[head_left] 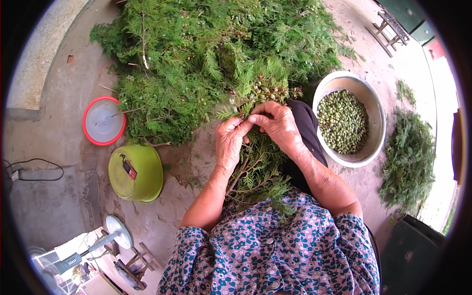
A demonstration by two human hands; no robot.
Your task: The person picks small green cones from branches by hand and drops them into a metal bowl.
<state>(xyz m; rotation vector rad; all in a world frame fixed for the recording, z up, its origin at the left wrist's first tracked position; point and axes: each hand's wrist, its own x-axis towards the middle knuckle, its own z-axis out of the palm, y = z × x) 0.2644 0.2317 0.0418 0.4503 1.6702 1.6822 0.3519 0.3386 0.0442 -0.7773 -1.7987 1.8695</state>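
My left hand is closed in a pinch on an evergreen branch with flat, scaly green leaves. The branch runs down over my lap, its leafy lower end against my patterned shirt. Right beside it, my right hand pinches with thumb and forefinger at the same spot; whatever lies between those fingertips is hidden. Just beyond both hands, sprigs bearing small greenish-brown cones stick up. At my right knee stands a metal basin, partly filled with small round green cones.
A large heap of evergreen branches spreads ahead. To the left are a red-rimmed bowl and an upturned green tub with a small red device on it. More branches lie far right. A fan stands lower left.
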